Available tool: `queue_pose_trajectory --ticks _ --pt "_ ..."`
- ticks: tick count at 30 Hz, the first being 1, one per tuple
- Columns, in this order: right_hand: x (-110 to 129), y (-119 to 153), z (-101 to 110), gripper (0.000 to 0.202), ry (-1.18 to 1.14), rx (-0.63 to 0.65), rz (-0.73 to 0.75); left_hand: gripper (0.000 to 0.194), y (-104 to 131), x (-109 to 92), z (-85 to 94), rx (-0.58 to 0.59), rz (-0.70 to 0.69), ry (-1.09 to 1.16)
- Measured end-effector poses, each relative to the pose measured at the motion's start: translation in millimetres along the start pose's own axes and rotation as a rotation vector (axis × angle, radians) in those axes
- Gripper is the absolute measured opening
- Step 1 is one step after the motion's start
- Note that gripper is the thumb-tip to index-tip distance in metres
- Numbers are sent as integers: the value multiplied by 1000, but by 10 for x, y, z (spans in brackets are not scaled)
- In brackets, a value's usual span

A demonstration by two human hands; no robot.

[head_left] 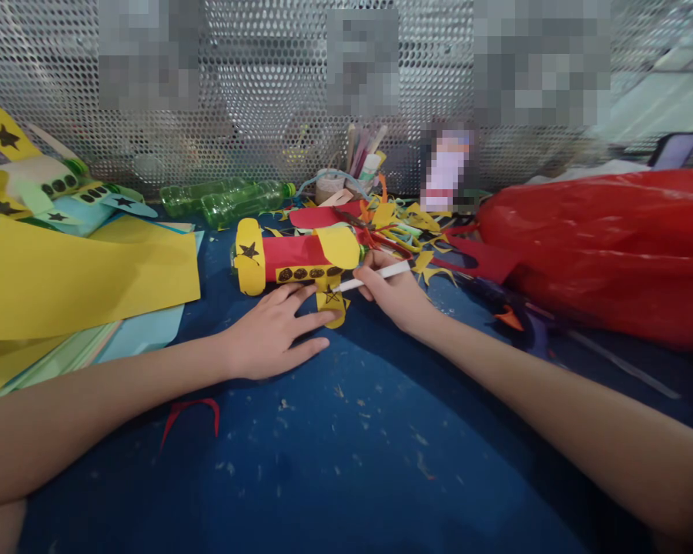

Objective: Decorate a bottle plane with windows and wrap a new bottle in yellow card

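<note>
A plastic bottle wrapped in red paper [296,251] lies on its side in the middle of the blue table, with yellow paper pieces stuck on it. Black ovals line a yellow strip on its side, and a filled black star marks the yellow piece at its left end. My right hand [397,296] grips a white marker [375,275], whose tip meets a star outline on the yellow paper wing [331,308] nearest me. My left hand [280,331] rests with fingers spread on the table and against that wing, holding nothing.
At left lie yellow paper sheets [86,277] and finished paper-covered bottles [63,188]. Green bottles [246,201], paper scraps [390,211] and a cup of sticks [358,165] line the back by a perforated metal panel [266,92]. A red plastic bag [606,254] fills the right side.
</note>
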State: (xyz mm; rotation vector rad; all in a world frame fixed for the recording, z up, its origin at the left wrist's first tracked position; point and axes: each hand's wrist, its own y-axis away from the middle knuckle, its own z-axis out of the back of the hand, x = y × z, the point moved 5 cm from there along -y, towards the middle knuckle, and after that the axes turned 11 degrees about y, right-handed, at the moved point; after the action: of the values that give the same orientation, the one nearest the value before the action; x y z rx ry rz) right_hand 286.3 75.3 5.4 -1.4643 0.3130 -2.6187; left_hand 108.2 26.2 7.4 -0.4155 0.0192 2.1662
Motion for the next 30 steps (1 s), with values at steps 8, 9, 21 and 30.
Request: queue_pose_trajectory --ticks 8,9,21,30 --pt "-25 2 5 21 -5 -4 -3 46 2 2 -5 -10 -14 -8" --pt "-26 1 4 21 -4 -5 -5 46 3 2 -6 -10 -14 -7" --pt "-31 1 10 22 12 -14 -1 45 0 1 -1 -10 -9 3" --pt "-5 3 24 23 39 -18 -7 45 0 -1 -2 -9 -8 -4"
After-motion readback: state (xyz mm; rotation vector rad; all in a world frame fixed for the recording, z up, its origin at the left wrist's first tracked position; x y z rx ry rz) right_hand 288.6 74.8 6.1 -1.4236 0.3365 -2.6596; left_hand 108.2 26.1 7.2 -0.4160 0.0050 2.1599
